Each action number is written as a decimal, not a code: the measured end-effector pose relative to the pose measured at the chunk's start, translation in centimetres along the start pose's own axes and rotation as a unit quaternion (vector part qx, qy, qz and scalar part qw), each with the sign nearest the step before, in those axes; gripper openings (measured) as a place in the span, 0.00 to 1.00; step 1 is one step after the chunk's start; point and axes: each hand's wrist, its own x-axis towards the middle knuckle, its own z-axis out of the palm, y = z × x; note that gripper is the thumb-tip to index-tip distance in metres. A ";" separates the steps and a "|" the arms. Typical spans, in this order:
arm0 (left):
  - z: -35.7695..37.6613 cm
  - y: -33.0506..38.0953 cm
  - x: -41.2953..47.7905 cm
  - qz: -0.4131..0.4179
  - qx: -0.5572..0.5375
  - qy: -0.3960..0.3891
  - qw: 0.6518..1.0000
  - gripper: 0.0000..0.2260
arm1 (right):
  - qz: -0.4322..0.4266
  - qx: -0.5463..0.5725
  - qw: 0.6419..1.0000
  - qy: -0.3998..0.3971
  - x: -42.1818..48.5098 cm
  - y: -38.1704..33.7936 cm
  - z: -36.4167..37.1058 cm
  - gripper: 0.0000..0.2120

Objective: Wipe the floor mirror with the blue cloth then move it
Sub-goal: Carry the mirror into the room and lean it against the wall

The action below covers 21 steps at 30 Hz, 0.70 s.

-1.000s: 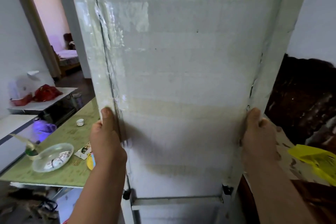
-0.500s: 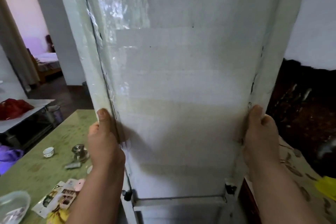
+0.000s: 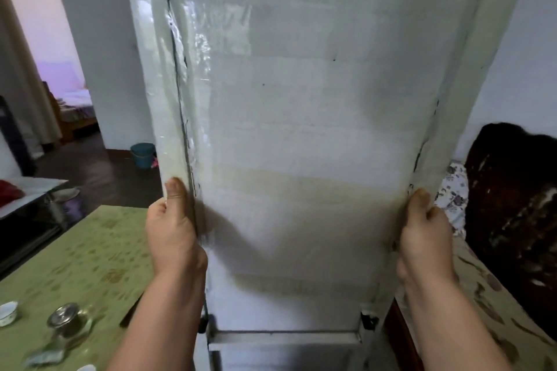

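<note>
Floor mirror (image 3: 301, 129) fills most of the head view, held upright with its white backing side toward the camera, glossy film or tape along the left part of the panel and a dark seam down each side rail. Left hand (image 3: 171, 229) grasps the left rail, thumb flat on the back face, fingers wrapped around the far side. Right hand (image 3: 423, 235) grasps the right rail at about the same height, thumb up on the edge, fingers curled behind. Both hands clenched on the frame, low down near the hinge brackets (image 3: 369, 321) and the stand crossbar (image 3: 283, 340). Whether the bottom touches the floor can't be told, lower end is out of view. Green table (image 3: 84, 265) sits to the left with a small glass jar (image 3: 67, 322) and a white cup (image 3: 7, 312) on it; teal bucket (image 3: 143, 153) on the floor past the doorway; dark carved furniture (image 3: 512, 205) to the right. Blue cloth not in view, neither hand holds it. Judgement: wiping looks finished or at least set aside, and the move step is in hand, mirror being carried or repositioned with a two-handed side grip. Left to do: bring it to its spot and set it down on its stand. Glass face not visible, so cleanliness can't be checked.
</note>
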 end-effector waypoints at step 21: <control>31.3 -17.2 27.3 -0.051 -0.109 -0.053 0.991 0.29 | -0.016 -0.006 0.999 0.034 30.5 13.5 28.3 0.22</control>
